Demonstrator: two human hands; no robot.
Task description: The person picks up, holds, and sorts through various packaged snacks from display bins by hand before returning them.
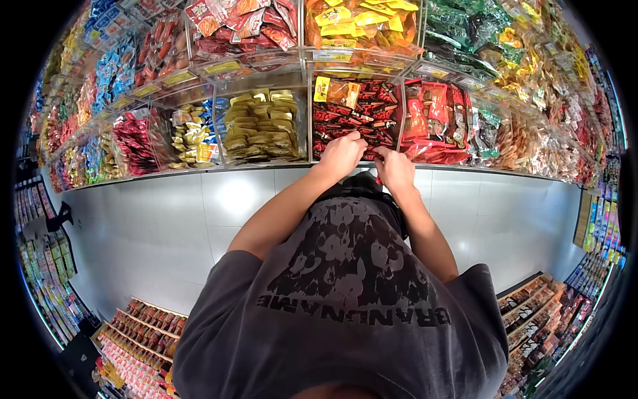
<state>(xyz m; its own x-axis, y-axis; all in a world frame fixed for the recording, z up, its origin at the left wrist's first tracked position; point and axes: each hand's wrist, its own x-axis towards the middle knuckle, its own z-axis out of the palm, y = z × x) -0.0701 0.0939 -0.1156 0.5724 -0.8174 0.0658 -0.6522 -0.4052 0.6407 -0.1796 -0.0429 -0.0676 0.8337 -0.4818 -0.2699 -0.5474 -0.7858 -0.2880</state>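
Note:
Both my hands are at the front edge of a clear bin full of small red-and-black snack packets (352, 120). The bent fingers of my left hand (341, 157) pinch at the packets near the middle of the front row. Close beside it on the right, my right hand (397, 170) has its fingers closed on the packets at the bin's lip. My hands partly cover the packets they grip. A brown pack with a yellow label (336, 92) lies on top at the back of this bin.
Gold packets (260, 126) fill the bin to the left, and larger red packs (435, 113) the bin to the right. Yellow packs (362, 23) sit in the tier above, behind clear dividers. Stocked shelves (143, 339) stand behind me on the pale tiled floor (159, 226).

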